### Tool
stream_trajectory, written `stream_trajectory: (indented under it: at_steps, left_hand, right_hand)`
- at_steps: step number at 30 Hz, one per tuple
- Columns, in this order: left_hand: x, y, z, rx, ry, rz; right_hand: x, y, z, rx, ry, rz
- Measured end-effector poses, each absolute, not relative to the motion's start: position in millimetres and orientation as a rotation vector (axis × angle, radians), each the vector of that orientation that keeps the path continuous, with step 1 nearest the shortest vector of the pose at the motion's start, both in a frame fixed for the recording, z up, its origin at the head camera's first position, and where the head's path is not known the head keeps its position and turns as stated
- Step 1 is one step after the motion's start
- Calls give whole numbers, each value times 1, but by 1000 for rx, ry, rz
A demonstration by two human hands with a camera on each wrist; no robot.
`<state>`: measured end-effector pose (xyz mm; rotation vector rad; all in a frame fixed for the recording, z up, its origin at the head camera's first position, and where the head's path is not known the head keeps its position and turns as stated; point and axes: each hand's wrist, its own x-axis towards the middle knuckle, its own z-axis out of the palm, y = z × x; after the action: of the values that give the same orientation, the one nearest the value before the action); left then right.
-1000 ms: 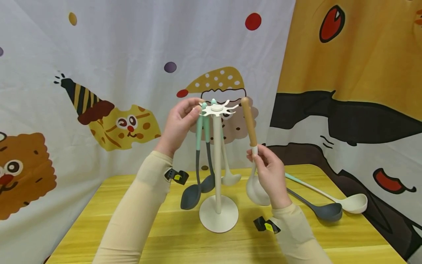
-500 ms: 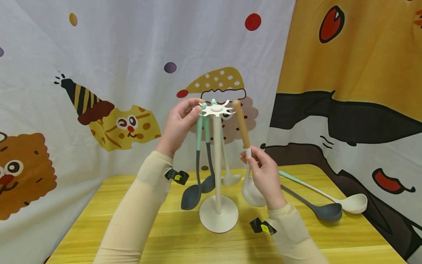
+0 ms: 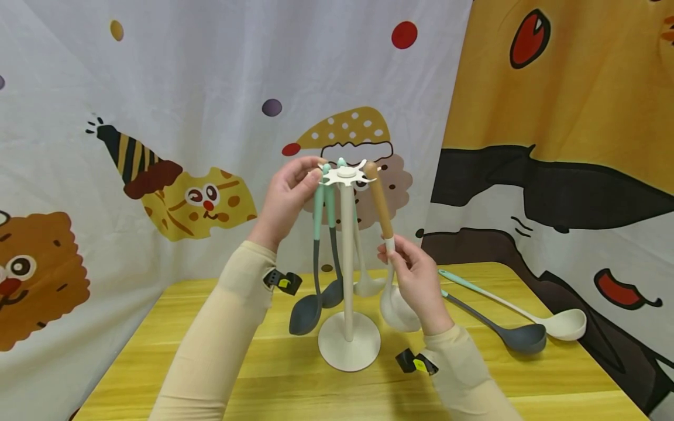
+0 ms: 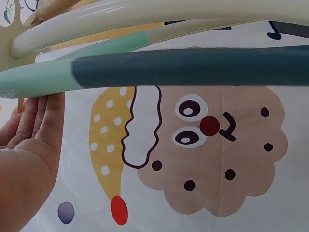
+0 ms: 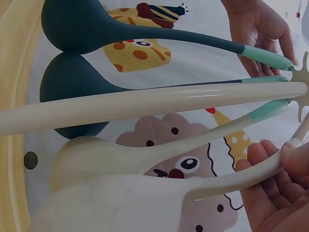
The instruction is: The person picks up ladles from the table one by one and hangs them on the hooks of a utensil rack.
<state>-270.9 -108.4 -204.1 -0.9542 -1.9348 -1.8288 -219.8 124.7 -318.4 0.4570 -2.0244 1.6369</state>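
Just right of the stand, the person's right grip is pinching a wooden-handled ladle, handle tip up by the stand's top; the left grip pinches that top's left edge. Behind the stand hangs a pale ladle, then a cartoon-printed curtain.

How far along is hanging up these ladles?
Apparently done: two dark grey ladles and a cream ladle, all with mint handles, hang from the cream pole stand.
In hand: the right hand holds a white ladle with a brown handle, its top by the stand's hooks.
Probably remaining: another dark grey ladle and another cream ladle lie on the yellow wooden table.
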Motion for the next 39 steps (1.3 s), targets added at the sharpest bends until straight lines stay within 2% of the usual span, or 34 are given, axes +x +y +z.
stream_trajectory:
  at_steps: [39]
  left_hand:
    - [-269,-107,-203,-941,-1945,-1811]
  right_hand:
    - [-219,131,-322,529,-2164,1567]
